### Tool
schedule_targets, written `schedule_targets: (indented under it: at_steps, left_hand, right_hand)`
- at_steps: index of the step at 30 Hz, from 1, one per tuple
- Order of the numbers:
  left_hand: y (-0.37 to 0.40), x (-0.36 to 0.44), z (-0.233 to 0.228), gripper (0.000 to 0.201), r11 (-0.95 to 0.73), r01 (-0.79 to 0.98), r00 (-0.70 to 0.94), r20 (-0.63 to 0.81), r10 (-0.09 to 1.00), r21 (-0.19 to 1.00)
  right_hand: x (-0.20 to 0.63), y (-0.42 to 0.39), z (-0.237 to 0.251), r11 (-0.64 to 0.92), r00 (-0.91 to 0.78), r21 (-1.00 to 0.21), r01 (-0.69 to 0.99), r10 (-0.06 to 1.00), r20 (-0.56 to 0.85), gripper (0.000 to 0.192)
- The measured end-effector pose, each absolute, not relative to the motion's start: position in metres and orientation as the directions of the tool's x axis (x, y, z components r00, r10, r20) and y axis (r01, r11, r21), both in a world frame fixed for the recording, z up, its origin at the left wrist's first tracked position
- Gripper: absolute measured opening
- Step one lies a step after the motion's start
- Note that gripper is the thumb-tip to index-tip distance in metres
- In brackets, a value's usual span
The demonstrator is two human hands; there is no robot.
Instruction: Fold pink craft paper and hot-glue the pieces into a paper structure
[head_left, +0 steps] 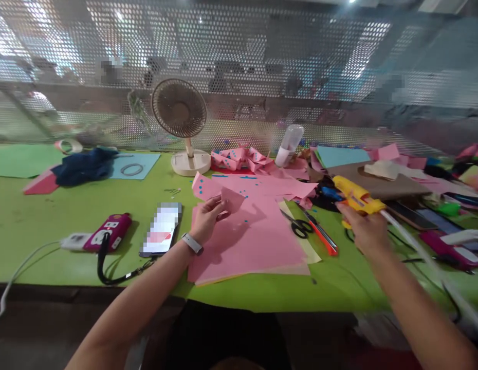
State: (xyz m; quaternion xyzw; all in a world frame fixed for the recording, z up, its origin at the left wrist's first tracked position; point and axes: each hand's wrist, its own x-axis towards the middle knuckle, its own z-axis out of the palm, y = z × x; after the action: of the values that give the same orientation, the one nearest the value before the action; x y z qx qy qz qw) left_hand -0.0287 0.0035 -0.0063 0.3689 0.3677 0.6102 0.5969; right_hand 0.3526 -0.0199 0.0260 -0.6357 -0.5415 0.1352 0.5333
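Note:
My left hand, with a pale watch band at the wrist, pinches a small pink paper piece. Beneath it lie stacked pink paper sheets; the left one of their raised strips carries blue dots. Off to the right, my right hand is wrapped round a yellow glue gun, whose nozzle points left and away from me. The gun's lower part is partly hidden by the fingers. Between the sheets and my right hand lie black-handled scissors and a red utility knife.
A small fan stands at the back, near folded pink paper shapes and a clear bottle. Left of the sheets are a phone and a magenta power block. A pale cable trails beside my right arm.

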Motion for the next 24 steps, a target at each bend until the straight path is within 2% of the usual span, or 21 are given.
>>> schedule_targets:
  at_steps: [2,5,8,11,15,20,24]
  left_hand:
    - [0.002,-0.028,-0.006,0.039,-0.018,-0.437,0.005,0.022,1.000,0.899]
    - [0.000,-0.028,-0.005,0.044,-0.018,-0.417,-0.008,0.016,1.000,0.909]
    - [-0.001,-0.029,-0.004,0.047,-0.018,-0.398,-0.008,0.017,1.000,0.917]
    - [-0.002,-0.028,-0.004,0.048,-0.019,-0.389,0.021,0.030,0.999,0.921]
    - [-0.002,-0.025,-0.005,0.047,-0.023,-0.379,0.030,0.037,0.999,0.925]
    - [-0.002,-0.024,-0.006,0.041,-0.011,-0.367,0.037,0.026,0.999,0.930]
    - [-0.003,-0.025,-0.004,0.039,-0.014,-0.372,0.017,0.022,1.000,0.928]
  right_hand:
    - [0.304,-0.013,0.033,0.195,0.348,-0.931,0.308,0.888,0.301,0.031]
    - [0.236,-0.006,0.034,0.168,0.127,-0.978,0.125,0.975,0.184,0.035]
    - [0.188,-0.009,0.028,0.137,-0.058,-0.982,0.128,0.990,0.130,0.034]
    - [0.169,-0.018,0.020,0.148,-0.124,-0.970,0.193,0.984,0.125,0.036]
    - [0.168,-0.027,0.012,0.151,-0.139,-0.966,0.210,0.983,0.123,0.039]
    - [0.173,-0.026,0.002,0.123,-0.163,-0.955,0.271,0.983,0.081,0.027]
    - [0.172,-0.025,0.000,0.129,-0.162,-0.948,0.292,0.983,0.084,0.025]
